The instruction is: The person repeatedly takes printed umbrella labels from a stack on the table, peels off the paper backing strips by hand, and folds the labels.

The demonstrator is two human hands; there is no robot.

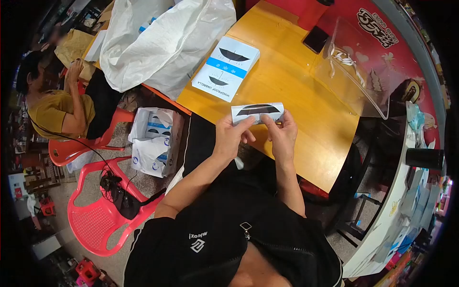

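Thumbs partly hide from us lettering on the curled white umbrella-printed sheet. We see a crumpled white plastic bag, at the yellow desk's left edge, cropped above.

The white sheet bears a black umbrella print.

The fingers hold a folded umbrella-printed sheet.

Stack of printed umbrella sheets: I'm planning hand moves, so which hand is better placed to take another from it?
Probably the left hand: it is nearer the stack. Both hands hold one printed sheet, so the right hand would have to hold it alone.
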